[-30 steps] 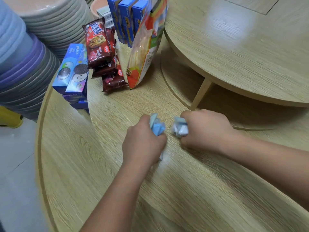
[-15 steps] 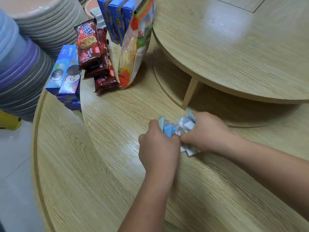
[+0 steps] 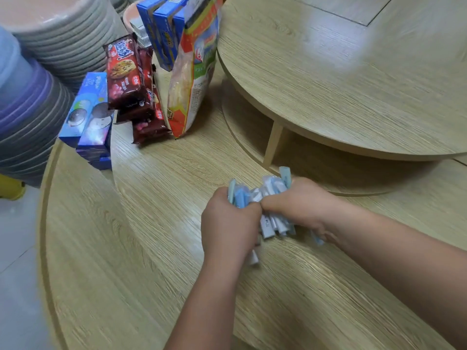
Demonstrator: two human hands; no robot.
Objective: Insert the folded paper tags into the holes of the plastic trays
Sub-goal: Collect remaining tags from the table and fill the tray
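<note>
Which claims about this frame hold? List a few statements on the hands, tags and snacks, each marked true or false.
1. The left hand and the right hand both grip folded paper tags. True.
2. The hands are held far apart. False: they are close together, their bundles meeting.
3. Snack packets stand on the wooden table beyond the hands. True.
4. A tag is entering a hole in the stacked plastic trays. False: the trays stand far left, away from both hands.

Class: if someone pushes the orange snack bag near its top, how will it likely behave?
The bag stands tall on a narrow bottom edge, so it would probably tip rather than slide. It looks puffy and thin-walled, so likely light and yielding. The blue boxes beside it may prop it.
</note>
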